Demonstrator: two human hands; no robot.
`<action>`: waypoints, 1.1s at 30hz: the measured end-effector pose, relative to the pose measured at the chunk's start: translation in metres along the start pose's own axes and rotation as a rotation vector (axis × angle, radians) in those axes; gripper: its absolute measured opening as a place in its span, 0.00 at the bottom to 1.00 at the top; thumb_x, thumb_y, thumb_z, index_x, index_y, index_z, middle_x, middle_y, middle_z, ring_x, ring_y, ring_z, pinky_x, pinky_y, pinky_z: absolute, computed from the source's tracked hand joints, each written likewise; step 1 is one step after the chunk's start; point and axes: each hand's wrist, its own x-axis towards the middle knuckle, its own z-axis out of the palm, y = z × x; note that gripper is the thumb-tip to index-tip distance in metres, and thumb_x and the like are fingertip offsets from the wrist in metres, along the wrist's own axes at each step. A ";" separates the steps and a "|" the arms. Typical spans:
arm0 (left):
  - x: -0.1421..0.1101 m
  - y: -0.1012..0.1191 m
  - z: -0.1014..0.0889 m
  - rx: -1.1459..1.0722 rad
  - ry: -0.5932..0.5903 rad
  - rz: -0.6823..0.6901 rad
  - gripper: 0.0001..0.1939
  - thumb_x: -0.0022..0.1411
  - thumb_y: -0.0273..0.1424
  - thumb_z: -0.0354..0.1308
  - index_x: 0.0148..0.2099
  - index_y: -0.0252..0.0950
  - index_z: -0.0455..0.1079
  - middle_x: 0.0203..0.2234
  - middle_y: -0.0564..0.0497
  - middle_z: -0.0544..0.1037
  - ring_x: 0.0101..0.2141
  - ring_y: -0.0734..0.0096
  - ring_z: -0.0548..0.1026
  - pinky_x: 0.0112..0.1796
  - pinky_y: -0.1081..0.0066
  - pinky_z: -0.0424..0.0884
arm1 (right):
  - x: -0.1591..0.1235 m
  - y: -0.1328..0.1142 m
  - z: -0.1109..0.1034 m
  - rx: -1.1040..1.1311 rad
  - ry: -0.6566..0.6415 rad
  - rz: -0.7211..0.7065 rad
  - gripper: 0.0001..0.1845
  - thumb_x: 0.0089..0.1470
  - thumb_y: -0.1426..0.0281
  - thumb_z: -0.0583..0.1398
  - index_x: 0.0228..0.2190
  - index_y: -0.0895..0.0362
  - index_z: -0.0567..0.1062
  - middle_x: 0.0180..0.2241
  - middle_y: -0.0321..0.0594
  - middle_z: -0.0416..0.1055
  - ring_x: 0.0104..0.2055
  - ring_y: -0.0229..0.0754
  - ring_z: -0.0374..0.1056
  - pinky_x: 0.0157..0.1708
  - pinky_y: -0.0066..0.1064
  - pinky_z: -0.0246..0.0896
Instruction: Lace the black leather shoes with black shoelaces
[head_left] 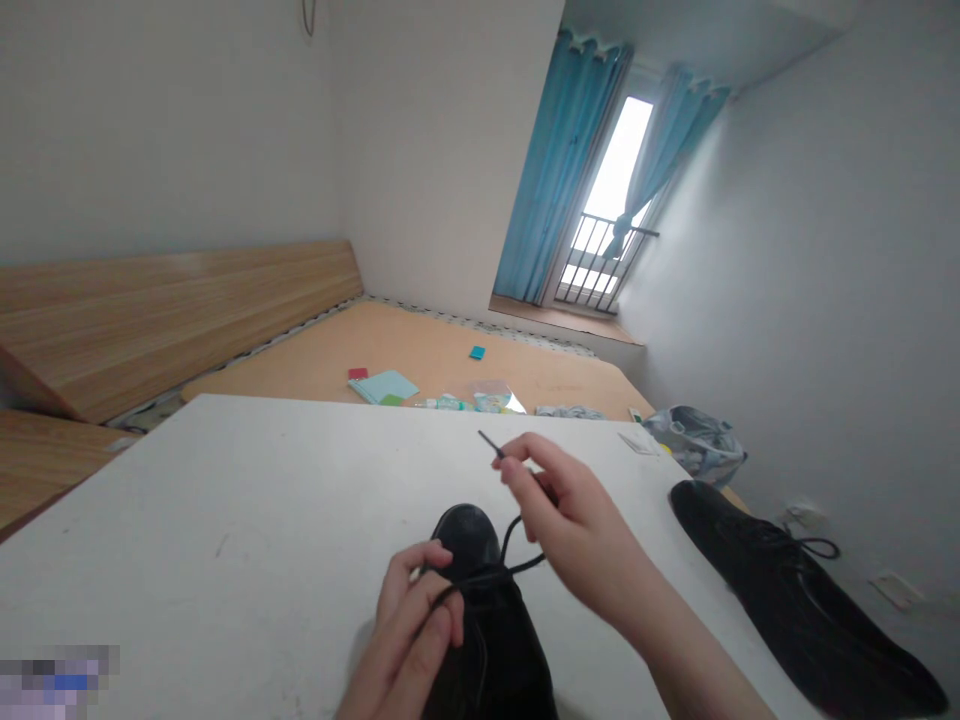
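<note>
A black leather shoe point(480, 600) lies on the white table point(225, 520), toe pointing away from me. My left hand point(412, 630) rests on its left side, fingers closed in a pinch on one strand of the black lace point(517, 565). My right hand point(562, 520) hovers just above and to the right of the shoe. Its fingertips pinch the other lace end, whose tip point(489, 444) sticks up and to the left.
A second black shoe point(795, 600) lies at the table's right edge, laces loose. Beyond the table a wooden bed platform point(420, 355) holds a teal notebook point(384, 386), small coloured pieces and plastic packets. A patterned bag point(697, 440) sits by the right wall.
</note>
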 end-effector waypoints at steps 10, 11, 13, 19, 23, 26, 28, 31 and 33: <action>0.025 0.035 -0.031 -0.854 0.121 -0.431 0.06 0.56 0.34 0.58 0.31 0.37 0.67 0.17 0.60 0.57 0.18 0.78 0.57 0.23 0.75 0.68 | -0.003 0.073 -0.062 0.477 0.089 0.130 0.14 0.59 0.57 0.57 0.29 0.55 0.69 0.19 0.27 0.52 0.21 0.35 0.45 0.22 0.28 0.41; 0.023 0.036 -0.030 -0.851 0.090 -0.434 0.08 0.57 0.35 0.58 0.38 0.38 0.70 0.17 0.60 0.58 0.17 0.79 0.55 0.22 0.76 0.66 | -0.013 0.074 -0.062 0.341 0.012 0.128 0.16 0.60 0.57 0.56 0.27 0.55 0.70 0.19 0.29 0.54 0.22 0.36 0.49 0.23 0.28 0.44; 0.018 0.032 -0.027 -0.770 0.003 -0.423 0.20 0.59 0.38 0.58 0.53 0.41 0.68 0.17 0.61 0.60 0.16 0.82 0.50 0.19 0.79 0.60 | -0.033 0.073 -0.055 0.042 -0.194 0.126 0.20 0.62 0.57 0.54 0.25 0.56 0.72 0.23 0.34 0.62 0.27 0.38 0.57 0.28 0.30 0.50; 0.010 0.014 -0.013 0.159 -0.236 0.031 0.09 0.60 0.33 0.57 0.40 0.43 0.77 0.24 0.53 0.71 0.26 0.72 0.70 0.28 0.74 0.67 | -0.066 0.064 -0.026 -0.332 -0.446 0.175 0.15 0.62 0.65 0.53 0.30 0.56 0.76 0.20 0.32 0.64 0.23 0.36 0.56 0.24 0.28 0.46; 0.004 0.016 -0.003 0.528 -0.217 0.338 0.10 0.57 0.28 0.57 0.38 0.44 0.77 0.32 0.50 0.72 0.34 0.65 0.72 0.35 0.68 0.71 | -0.066 0.066 -0.018 -0.317 -0.392 0.142 0.13 0.60 0.66 0.53 0.28 0.57 0.73 0.20 0.32 0.63 0.24 0.36 0.56 0.24 0.27 0.46; 0.001 0.016 0.005 0.608 -0.168 0.377 0.11 0.54 0.26 0.56 0.38 0.43 0.76 0.35 0.49 0.71 0.37 0.61 0.70 0.38 0.63 0.71 | -0.067 0.069 -0.017 -0.297 -0.381 0.161 0.12 0.60 0.66 0.53 0.27 0.56 0.71 0.20 0.31 0.62 0.24 0.36 0.56 0.24 0.27 0.46; 0.001 0.015 0.009 0.610 -0.167 0.388 0.12 0.53 0.25 0.55 0.38 0.43 0.75 0.36 0.49 0.71 0.39 0.60 0.70 0.41 0.61 0.70 | -0.068 0.072 -0.016 -0.284 -0.373 0.171 0.13 0.60 0.65 0.52 0.27 0.56 0.70 0.20 0.31 0.60 0.24 0.36 0.55 0.24 0.27 0.46; 0.004 0.013 0.012 0.629 -0.209 0.380 0.12 0.52 0.24 0.55 0.37 0.43 0.75 0.38 0.49 0.72 0.41 0.59 0.70 0.43 0.60 0.69 | -0.070 0.077 -0.011 -0.218 -0.376 0.166 0.14 0.60 0.64 0.52 0.27 0.56 0.70 0.20 0.31 0.59 0.24 0.36 0.55 0.24 0.27 0.47; 0.006 0.012 0.013 0.670 -0.253 0.335 0.09 0.53 0.25 0.55 0.34 0.42 0.74 0.36 0.50 0.73 0.40 0.59 0.70 0.42 0.60 0.69 | -0.070 0.079 -0.007 -0.166 -0.381 0.150 0.14 0.61 0.63 0.52 0.27 0.56 0.69 0.21 0.31 0.60 0.24 0.36 0.55 0.25 0.27 0.48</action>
